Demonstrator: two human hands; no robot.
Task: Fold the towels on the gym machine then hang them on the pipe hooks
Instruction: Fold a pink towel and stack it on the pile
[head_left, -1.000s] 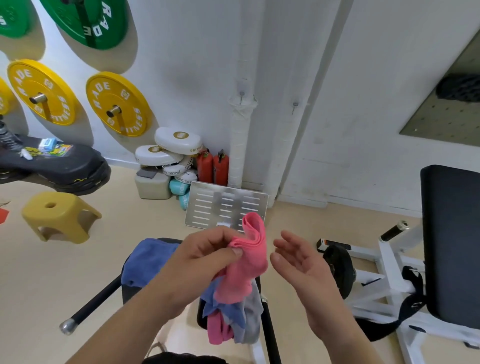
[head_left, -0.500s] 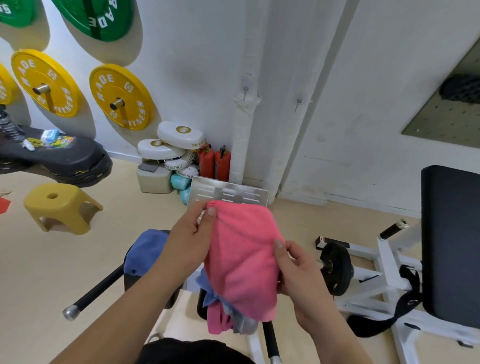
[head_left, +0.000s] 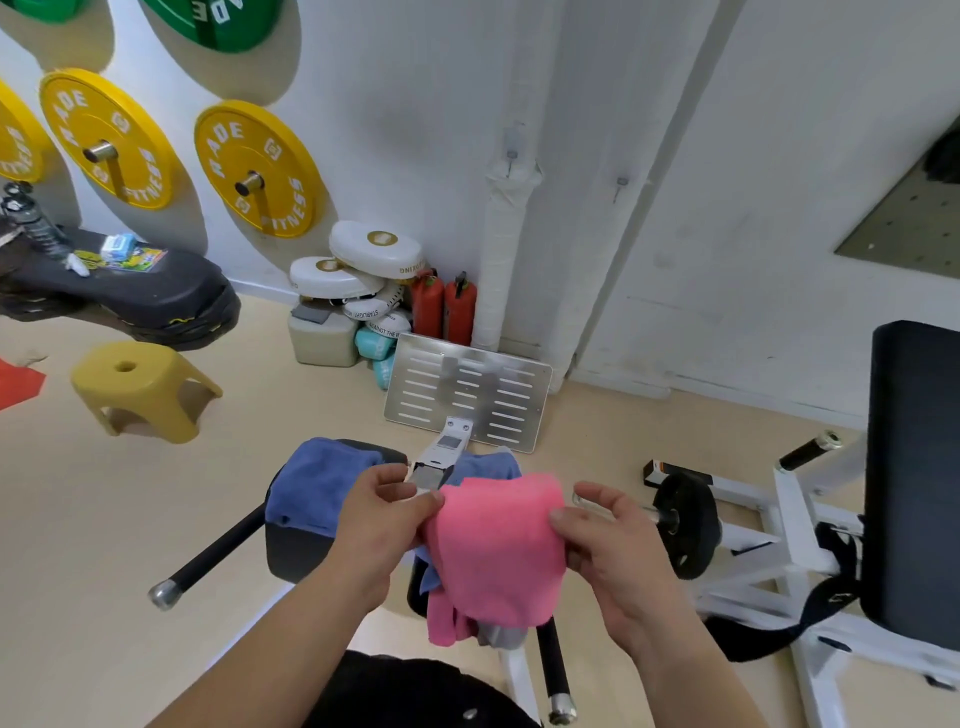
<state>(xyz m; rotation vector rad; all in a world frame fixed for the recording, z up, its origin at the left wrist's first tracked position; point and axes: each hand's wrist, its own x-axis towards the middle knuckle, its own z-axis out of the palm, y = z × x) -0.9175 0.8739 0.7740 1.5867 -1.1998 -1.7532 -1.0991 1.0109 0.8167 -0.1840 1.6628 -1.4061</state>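
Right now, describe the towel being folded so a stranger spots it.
Find the white gym machine at bottom centre. Above its towel pile, the left hand and right hand pinch a pink towel by its upper edge. It alone is held up; the blue towel drapes a pad.

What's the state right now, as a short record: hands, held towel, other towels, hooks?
left hand: pinches the pink towel's left edge
right hand: pinches its right edge
pink towel: held spread between both hands, lower edge hanging
blue towel: draped over the black pad, not folded
pile: pink, blue and grey cloth bunched under the held towel
hooks: two, both bare
stage: folding; nothing hung yet
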